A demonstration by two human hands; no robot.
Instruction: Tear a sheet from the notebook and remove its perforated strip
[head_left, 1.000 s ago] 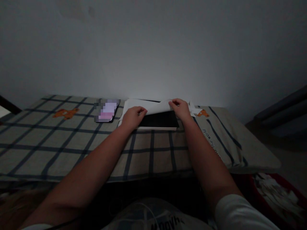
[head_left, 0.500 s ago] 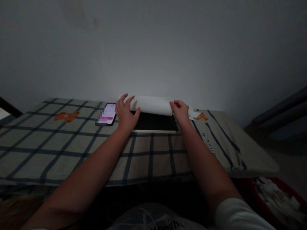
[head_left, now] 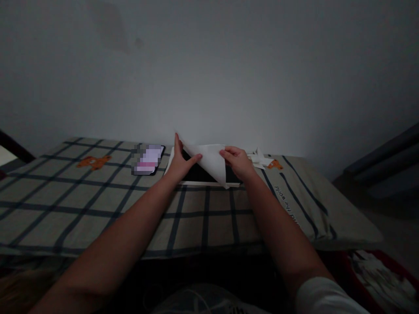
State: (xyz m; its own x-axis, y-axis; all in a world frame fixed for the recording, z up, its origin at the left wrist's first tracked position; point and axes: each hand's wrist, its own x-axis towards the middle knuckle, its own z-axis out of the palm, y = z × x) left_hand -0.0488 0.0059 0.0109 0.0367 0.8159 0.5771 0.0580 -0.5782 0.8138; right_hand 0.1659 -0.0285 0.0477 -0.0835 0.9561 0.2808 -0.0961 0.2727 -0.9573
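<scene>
A white sheet of paper (head_left: 211, 160) is lifted and folded over at a slant, one corner pointing down towards me. Beneath it lies a flat, black-topped thing (head_left: 195, 173) with a white front edge, perhaps a book or pad; much of it is covered. My right hand (head_left: 239, 162) pinches the sheet near its right side between thumb and fingers. My left hand (head_left: 180, 163) is at the left end of the black surface, thumb and fingers spread apart. Its thumb tip meets the sheet's slanting edge, though I cannot tell whether it presses on it.
A lit phone (head_left: 149, 159) lies left of my left hand. Crumpled white paper pieces (head_left: 260, 159) are right of my right hand. A checked cloth (head_left: 131, 209) covers the table, which backs against a wall (head_left: 209, 74). Below right stands a red container (head_left: 356, 279) with pale contents.
The white sheet went from a level roll at the back to a slanted fold with its corner towards me. My right hand shifted left with it; my left hand turned, fingers now upright.
</scene>
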